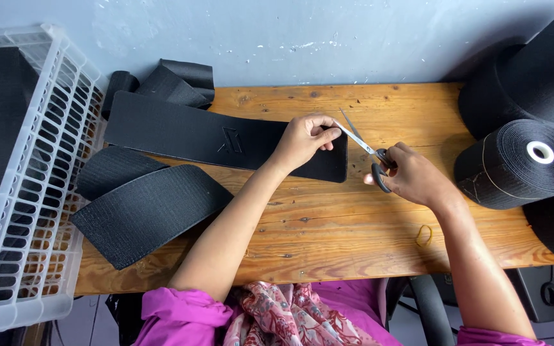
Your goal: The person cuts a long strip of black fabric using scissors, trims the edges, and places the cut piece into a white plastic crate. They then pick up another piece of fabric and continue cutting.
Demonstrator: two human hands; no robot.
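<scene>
A long black strap piece (187, 133) with an embossed mark lies flat across the wooden table (328, 224). My left hand (304, 139) presses and pinches its right end. My right hand (413, 174) grips the dark handles of a pair of scissors (368, 151), whose silver blades are open and point up-left at the strap's right edge, close to my left thumb.
More black strap pieces (145, 208) lie at the table's left, with curled ones (181, 82) against the grey wall. A white slatted plastic basket (30, 192) stands at far left. Large black webbing rolls (517, 163) crowd the right side. A rubber band (424, 236) lies near the front.
</scene>
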